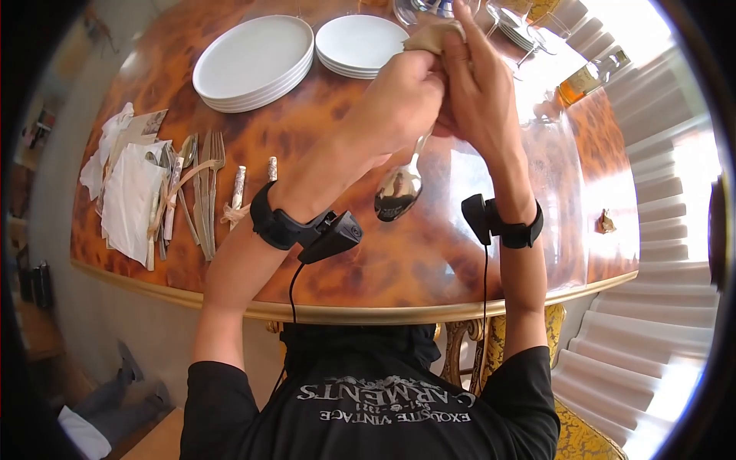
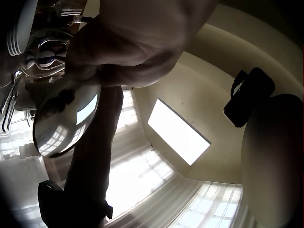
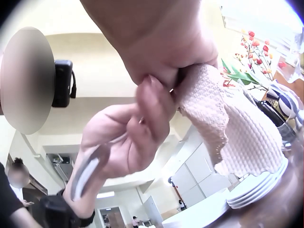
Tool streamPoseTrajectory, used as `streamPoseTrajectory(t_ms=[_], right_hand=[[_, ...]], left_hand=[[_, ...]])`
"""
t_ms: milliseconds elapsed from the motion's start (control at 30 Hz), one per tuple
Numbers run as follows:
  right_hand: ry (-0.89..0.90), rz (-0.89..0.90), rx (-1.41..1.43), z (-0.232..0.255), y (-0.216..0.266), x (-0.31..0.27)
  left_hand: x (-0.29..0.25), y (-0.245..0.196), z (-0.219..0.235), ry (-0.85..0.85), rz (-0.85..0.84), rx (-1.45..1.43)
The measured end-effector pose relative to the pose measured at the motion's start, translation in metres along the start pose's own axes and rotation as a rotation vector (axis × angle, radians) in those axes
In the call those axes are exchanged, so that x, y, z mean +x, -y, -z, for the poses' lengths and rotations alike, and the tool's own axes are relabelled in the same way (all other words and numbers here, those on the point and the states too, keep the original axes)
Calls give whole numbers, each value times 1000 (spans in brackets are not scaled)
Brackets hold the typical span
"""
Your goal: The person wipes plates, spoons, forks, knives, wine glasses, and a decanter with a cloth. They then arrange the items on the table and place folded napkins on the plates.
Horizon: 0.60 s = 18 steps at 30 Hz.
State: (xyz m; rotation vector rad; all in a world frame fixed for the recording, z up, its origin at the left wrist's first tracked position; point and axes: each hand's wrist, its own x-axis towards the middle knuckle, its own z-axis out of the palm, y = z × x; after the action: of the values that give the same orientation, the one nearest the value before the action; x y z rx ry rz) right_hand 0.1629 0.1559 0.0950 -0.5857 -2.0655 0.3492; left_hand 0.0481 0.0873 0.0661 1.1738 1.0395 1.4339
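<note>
Cutlery left of spoon — 2 plate stacks behind, bottle right.

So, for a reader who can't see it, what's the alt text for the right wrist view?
The left hand holds a shiny metal spoon by its handle while the right hand, close above, grips a pale waffle-weave cloth. Stacked white plates and red flowers show beyond the cloth.

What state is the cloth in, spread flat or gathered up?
Gathered up: the right wrist view shows the cloth bunched narrow at the right hand, its free part hanging out in loose folds.
</note>
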Motion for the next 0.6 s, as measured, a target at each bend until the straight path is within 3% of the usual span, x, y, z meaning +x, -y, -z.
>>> streamPoseTrajectory(t_ms=[33, 100, 167, 233, 300, 400, 433, 467, 500, 533, 567, 600], right_hand=[[81, -56, 72, -1, 13, -2], [21, 71, 60, -20, 2, -11], [-53, 166, 32, -35, -3, -17], [-128, 247, 74, -41, 2, -20], [-95, 202, 73, -42, 4, -21], [-54, 145, 97, -40, 4, -19], [2, -12, 196, -35, 8, -19], [60, -172, 295, -32, 10, -19], [59, -170, 296, -31, 6, -17], [-123, -154, 392, -31, -1, -12], [-303, -136, 486, -28, -6, -9], [-336, -105, 464, -18, -9, -8]], left_hand=[[5, 8, 6, -95, -66, 71], [11, 15, 11, -143, -151, 175], [14, 14, 9, -261, -158, -120], [14, 16, 0, -286, -217, -127], [15, 21, -6, -390, -255, -362], [11, 13, -8, -407, -170, -411], [9, 12, -2, -407, -176, -411], [6, 12, 7, -291, -104, -431], [4, 12, 12, -174, -30, -450], [3, 3, 3, -297, -47, -384], [3, -2, 4, -297, -50, -386], [3, -7, 8, -333, -96, -337]])
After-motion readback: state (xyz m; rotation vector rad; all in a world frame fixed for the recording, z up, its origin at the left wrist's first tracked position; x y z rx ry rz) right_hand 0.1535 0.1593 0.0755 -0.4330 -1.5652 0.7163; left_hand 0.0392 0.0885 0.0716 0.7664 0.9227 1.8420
